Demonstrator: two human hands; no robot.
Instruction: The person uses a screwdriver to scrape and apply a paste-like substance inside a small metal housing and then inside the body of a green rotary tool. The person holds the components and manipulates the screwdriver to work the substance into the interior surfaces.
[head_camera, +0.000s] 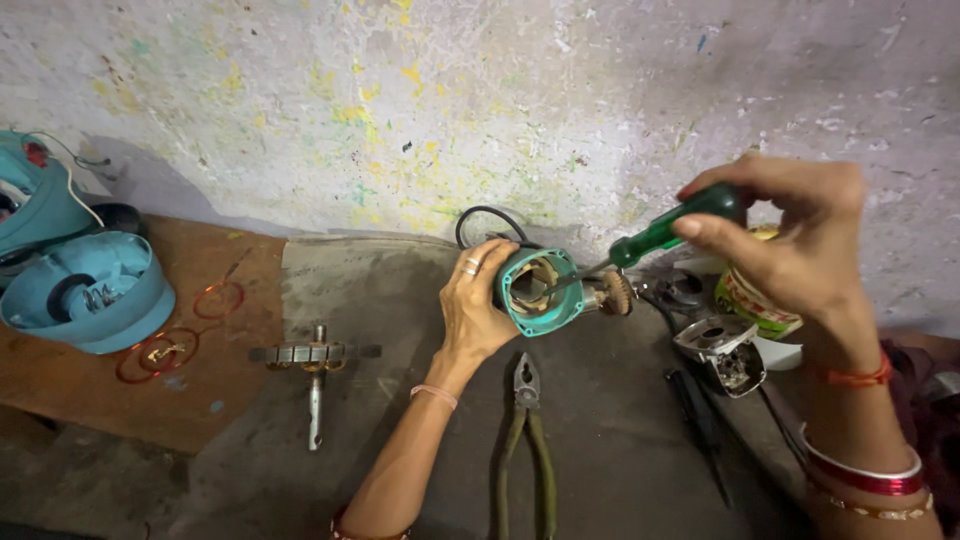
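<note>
Head view, left to right: teal appliance housing (88, 290) far left, a motor rotor (314, 362) on the mat, then the left hand (478, 305) wrapped around a teal motor casing (540, 292). Pliers (527, 440) lie near. The right hand (800, 240) pinches a green-handled screwdriver (665, 232), tip inside the casing; a grey gear head (722, 352) lies right.

teal motor housing (537, 292) | green screwdriver (668, 231) | paint-speckled white wall (400, 100)
</note>
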